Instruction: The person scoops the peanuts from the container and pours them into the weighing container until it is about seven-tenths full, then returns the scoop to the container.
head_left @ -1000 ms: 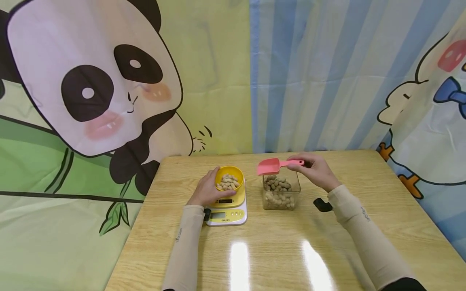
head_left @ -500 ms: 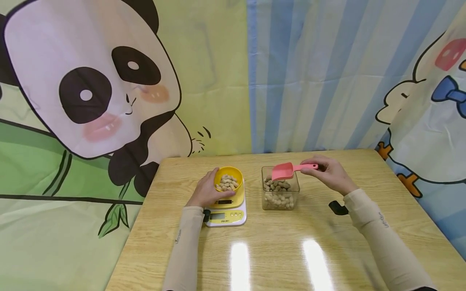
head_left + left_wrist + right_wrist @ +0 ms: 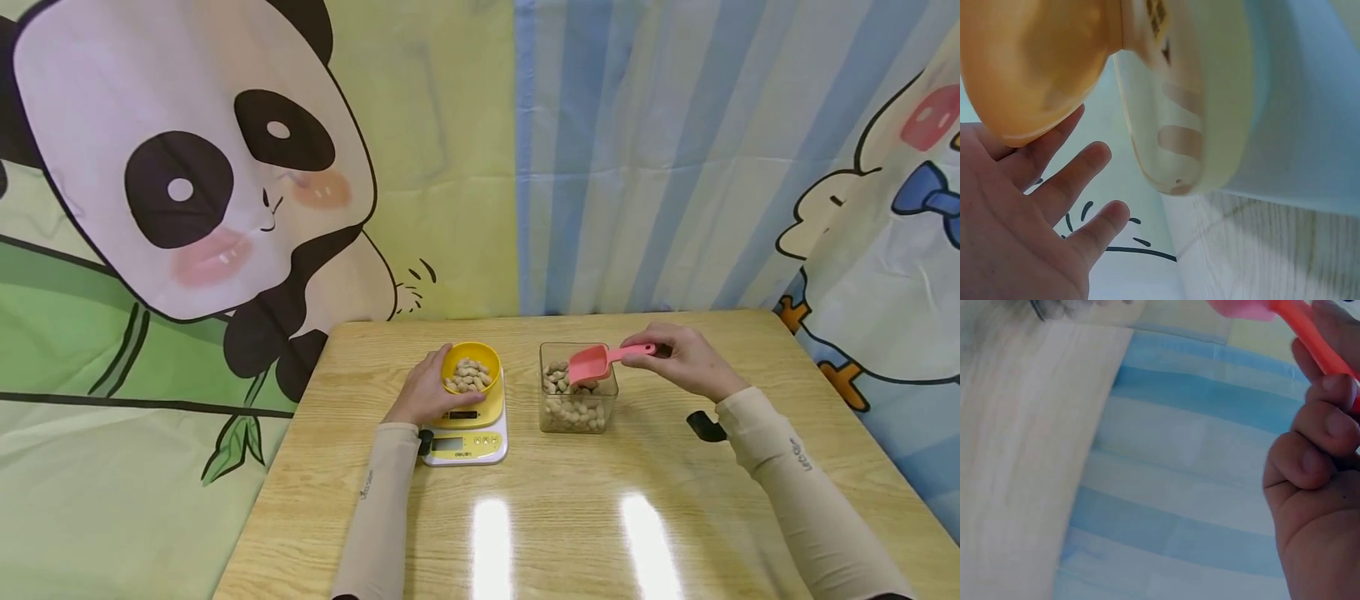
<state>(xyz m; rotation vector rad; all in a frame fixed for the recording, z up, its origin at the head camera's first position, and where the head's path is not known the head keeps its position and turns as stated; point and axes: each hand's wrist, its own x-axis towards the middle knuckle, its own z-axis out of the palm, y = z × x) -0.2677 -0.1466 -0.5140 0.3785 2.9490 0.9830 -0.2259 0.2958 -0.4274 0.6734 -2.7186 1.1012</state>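
Pink scoop: lower than a moment ago, blade now in the clear container's mouth, seemingly within reach of peanuts (contact unclear) | right hand grips its handle | left hand holds yellow bowl, with nuts, on kitchen scale | container's right wall stands under handle

One bowl, one scale, one scoop, one clear container, one table, peanuts too heaped to count
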